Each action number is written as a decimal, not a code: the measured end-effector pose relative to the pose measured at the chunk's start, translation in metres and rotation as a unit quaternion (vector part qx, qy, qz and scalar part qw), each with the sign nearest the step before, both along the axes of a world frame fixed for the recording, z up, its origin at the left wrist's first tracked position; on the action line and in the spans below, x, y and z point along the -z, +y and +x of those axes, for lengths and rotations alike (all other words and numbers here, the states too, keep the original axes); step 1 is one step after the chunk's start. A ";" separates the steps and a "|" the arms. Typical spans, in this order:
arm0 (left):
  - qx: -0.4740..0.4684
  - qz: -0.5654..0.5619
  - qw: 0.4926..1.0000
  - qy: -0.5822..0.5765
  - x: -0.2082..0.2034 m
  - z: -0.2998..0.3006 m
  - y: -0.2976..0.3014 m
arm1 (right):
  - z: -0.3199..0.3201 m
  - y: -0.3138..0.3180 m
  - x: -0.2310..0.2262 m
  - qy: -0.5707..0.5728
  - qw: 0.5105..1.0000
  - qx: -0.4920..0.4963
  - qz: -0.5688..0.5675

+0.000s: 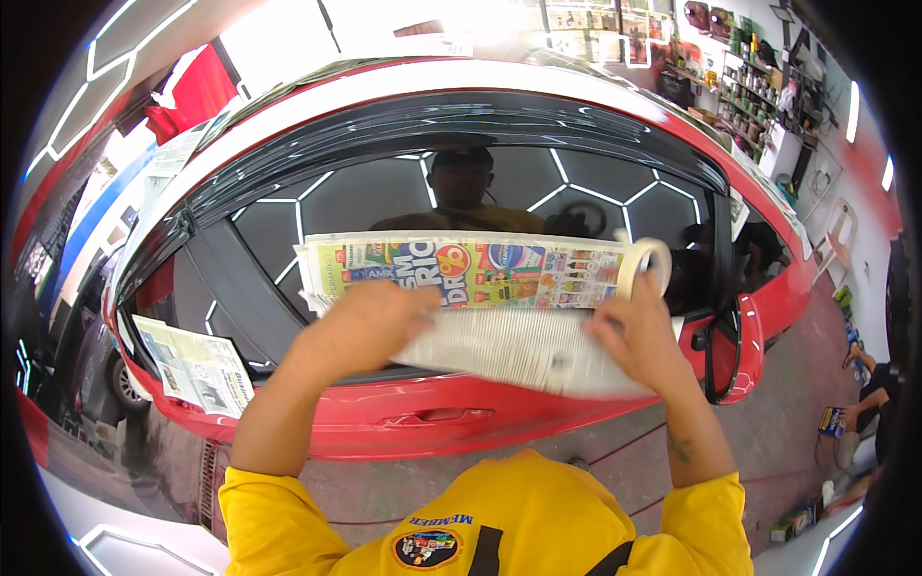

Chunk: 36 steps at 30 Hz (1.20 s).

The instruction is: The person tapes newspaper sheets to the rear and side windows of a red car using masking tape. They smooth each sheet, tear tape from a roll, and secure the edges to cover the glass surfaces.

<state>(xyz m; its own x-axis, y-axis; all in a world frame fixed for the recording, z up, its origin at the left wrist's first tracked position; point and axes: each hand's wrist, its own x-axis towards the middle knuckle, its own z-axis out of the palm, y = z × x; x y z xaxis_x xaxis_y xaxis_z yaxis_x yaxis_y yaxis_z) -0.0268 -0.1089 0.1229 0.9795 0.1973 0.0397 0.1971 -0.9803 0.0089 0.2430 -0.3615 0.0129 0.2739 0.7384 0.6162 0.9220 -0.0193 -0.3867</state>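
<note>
A folded newspaper sheet (576, 274), its upper part printed in bright colours, lies along the car's dark side window (375, 197). Its lower flap of dense grey print is smeared by motion. At the sheet's left part is my left hand (379, 322), bent over the paper; its fingertips are blurred, so its grip cannot be made out. My right hand (629, 331) is closed on a roll of cream masking tape (659, 257), at the sheet's right end. The thumb of that hand lies over the grey flap.
The red car door (336, 418) with its handle curves below the window. A wing mirror (744, 350) juts out at the right. Another newspaper piece (197, 370) covers the rear left. Shelves of bottles (749, 91) stand far right. A seated person (864, 413) is at the right edge.
</note>
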 end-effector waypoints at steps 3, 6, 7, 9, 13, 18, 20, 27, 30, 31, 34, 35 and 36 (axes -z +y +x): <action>-0.067 0.111 0.980 -0.148 0.008 0.007 0.040 | 0.037 0.040 0.003 -0.133 0.973 0.156 0.107; -0.113 0.258 0.919 -0.276 0.024 0.024 0.043 | 0.054 0.063 0.012 -0.118 0.966 0.195 0.125; -0.105 0.287 0.884 -0.353 0.040 0.032 0.035 | 0.053 0.070 0.017 -0.114 0.964 0.200 0.131; -0.043 0.272 0.852 -0.445 0.088 0.054 0.019 | 0.051 0.079 0.022 -0.104 0.961 0.210 0.146; 0.020 0.192 0.893 -0.406 0.153 0.124 -0.012 | 0.052 0.085 0.028 -0.067 0.962 0.217 0.150; -0.051 0.212 0.921 -0.322 0.163 0.141 0.000 | 0.068 0.073 0.036 -0.098 0.952 0.237 0.168; -0.048 0.213 0.923 -0.317 0.164 0.132 0.006 | 0.073 0.068 0.038 -0.076 0.946 0.259 0.182; -0.076 0.230 0.917 -0.317 0.165 0.134 0.007 | 0.038 0.073 0.108 -0.037 0.929 0.266 0.254; -0.083 0.227 0.921 -0.307 0.165 0.133 0.007 | 0.016 0.087 0.098 -0.031 0.942 0.286 0.170; -0.084 0.228 0.921 -0.306 0.163 0.133 0.007 | 0.022 0.089 0.101 0.012 0.950 0.292 0.112; -0.065 0.239 0.916 -0.315 0.162 0.130 0.009 | 0.054 0.076 0.118 0.034 0.923 0.370 0.104; -0.062 0.239 0.915 -0.318 0.162 0.130 0.010 | 0.070 0.067 0.126 0.026 0.914 0.393 0.099; -0.064 0.239 0.914 -0.321 0.163 0.130 0.010 | 0.085 0.057 0.134 0.017 0.907 0.411 0.091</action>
